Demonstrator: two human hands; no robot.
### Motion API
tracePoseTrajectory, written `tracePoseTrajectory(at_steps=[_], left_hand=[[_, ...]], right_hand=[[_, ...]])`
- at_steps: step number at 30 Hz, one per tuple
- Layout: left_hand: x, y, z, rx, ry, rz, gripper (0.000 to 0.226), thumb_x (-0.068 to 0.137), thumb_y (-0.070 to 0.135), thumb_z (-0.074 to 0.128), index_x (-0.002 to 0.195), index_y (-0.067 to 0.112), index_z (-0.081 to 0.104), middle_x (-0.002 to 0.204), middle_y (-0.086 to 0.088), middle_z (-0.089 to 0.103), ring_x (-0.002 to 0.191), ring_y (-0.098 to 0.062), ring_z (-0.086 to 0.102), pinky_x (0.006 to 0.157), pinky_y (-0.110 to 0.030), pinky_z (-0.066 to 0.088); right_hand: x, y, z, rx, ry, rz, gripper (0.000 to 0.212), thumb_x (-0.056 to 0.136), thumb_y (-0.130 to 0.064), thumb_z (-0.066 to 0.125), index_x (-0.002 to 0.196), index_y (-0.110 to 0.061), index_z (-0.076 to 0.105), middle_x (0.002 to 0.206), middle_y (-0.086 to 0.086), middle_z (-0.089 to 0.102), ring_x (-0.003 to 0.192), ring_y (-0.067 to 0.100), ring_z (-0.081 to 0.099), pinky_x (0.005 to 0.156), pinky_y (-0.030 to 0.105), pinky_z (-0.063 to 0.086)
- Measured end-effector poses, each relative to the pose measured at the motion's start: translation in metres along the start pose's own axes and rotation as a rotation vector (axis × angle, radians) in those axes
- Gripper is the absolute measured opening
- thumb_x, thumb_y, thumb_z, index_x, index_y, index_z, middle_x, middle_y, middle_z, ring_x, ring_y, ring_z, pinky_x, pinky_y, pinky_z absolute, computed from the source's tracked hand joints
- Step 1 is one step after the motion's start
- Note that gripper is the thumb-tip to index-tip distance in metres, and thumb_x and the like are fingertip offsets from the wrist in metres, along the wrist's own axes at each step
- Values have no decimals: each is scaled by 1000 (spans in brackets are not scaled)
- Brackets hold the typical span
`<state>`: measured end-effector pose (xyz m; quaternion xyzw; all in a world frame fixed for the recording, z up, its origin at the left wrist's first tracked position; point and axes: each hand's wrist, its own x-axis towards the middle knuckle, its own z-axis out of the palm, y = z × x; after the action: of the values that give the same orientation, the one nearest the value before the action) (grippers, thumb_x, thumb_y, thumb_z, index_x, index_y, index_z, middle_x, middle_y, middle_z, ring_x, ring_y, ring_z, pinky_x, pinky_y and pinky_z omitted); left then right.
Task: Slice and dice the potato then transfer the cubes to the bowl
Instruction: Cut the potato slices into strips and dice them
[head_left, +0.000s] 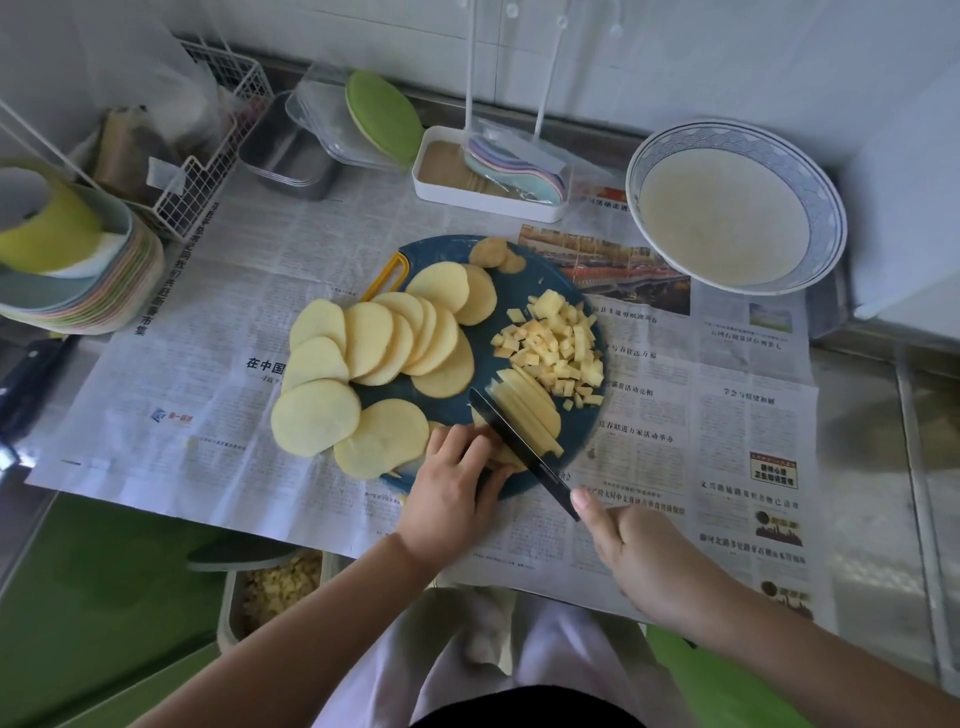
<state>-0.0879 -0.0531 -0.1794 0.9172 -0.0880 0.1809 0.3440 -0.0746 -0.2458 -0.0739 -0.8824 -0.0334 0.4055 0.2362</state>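
Currently, raw potato slices (363, 358) fan over the left of the cutting board (524, 291). Stiff and probably wet-slick, they need pinning flat from above. At the board's near edge the left hand (457, 483) pins the half-cut stack (530, 415) with curled fingers. The knife (524, 453) bears on it. Light cubes (556, 348) heap on the board's right. Off its near right, the right hand (639, 551) is clamped on the handle. The bowl (828, 208) stands beyond the board's right, and nothing appears to block it.

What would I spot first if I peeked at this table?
The fan of pale potato slices across the blue cutting board, with a heap of cubes at its right edge. At the near edge, the right hand holds a black knife cutting strips from a slice the left hand pins. A bowl waits far right.
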Motion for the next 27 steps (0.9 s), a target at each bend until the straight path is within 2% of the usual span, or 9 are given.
tracePoseTrajectory(at_steps=[4,8,12,15,17,21,27], left_hand=[[2,0,-1,4,12,24,11,89,20,59,91,11,54,101,4,44,83,-16,43,78,-23,38],[0,-2,1,11,6,12,13,90,21,60,93,8,59,102,0,50,86,-15,45,80,-25,41],[-2,-5,3,-15,-6,-24,22,91,27,58,96,6,59,101,-6,56,87,-21,52,80,-28,45],[-4,-7,2,-50,-2,-18,19,91,27,57,99,10,53,105,-3,49,91,-20,54,83,-25,46],[-4,-10,2,-52,-8,1,17,92,23,57,101,9,54,107,-3,45,93,-20,55,84,-25,47],[-5,-11,0,-25,-15,16,15,94,20,54,98,6,58,103,-7,47,88,-22,56,80,-28,49],[-4,-10,0,6,-7,58,10,95,19,53,98,9,55,104,-4,48,88,-23,53,78,-33,49]], right_hand=[[9,-1,5,-24,23,-10,58,93,-57,15,55,-16,28,45,-6,26,35,8,24,48,21,29],[17,6,20,-33,64,-54,59,84,-63,11,54,-17,32,44,-5,27,32,10,28,46,20,29],[26,19,12,172,6,-22,67,84,-70,14,56,-15,38,40,-6,31,33,7,30,49,26,38],[27,28,1,356,-110,4,65,85,-71,22,60,-14,42,43,-2,33,36,15,33,46,25,40],[25,31,-3,392,-154,11,65,87,-71,26,60,-14,42,47,2,34,39,17,34,47,27,39],[16,33,-7,422,-154,11,64,87,-69,28,60,-13,42,47,4,34,38,18,34,47,28,39],[-3,22,-14,351,-109,-15,67,89,-68,24,56,-12,39,46,7,32,34,19,33,43,27,40]])
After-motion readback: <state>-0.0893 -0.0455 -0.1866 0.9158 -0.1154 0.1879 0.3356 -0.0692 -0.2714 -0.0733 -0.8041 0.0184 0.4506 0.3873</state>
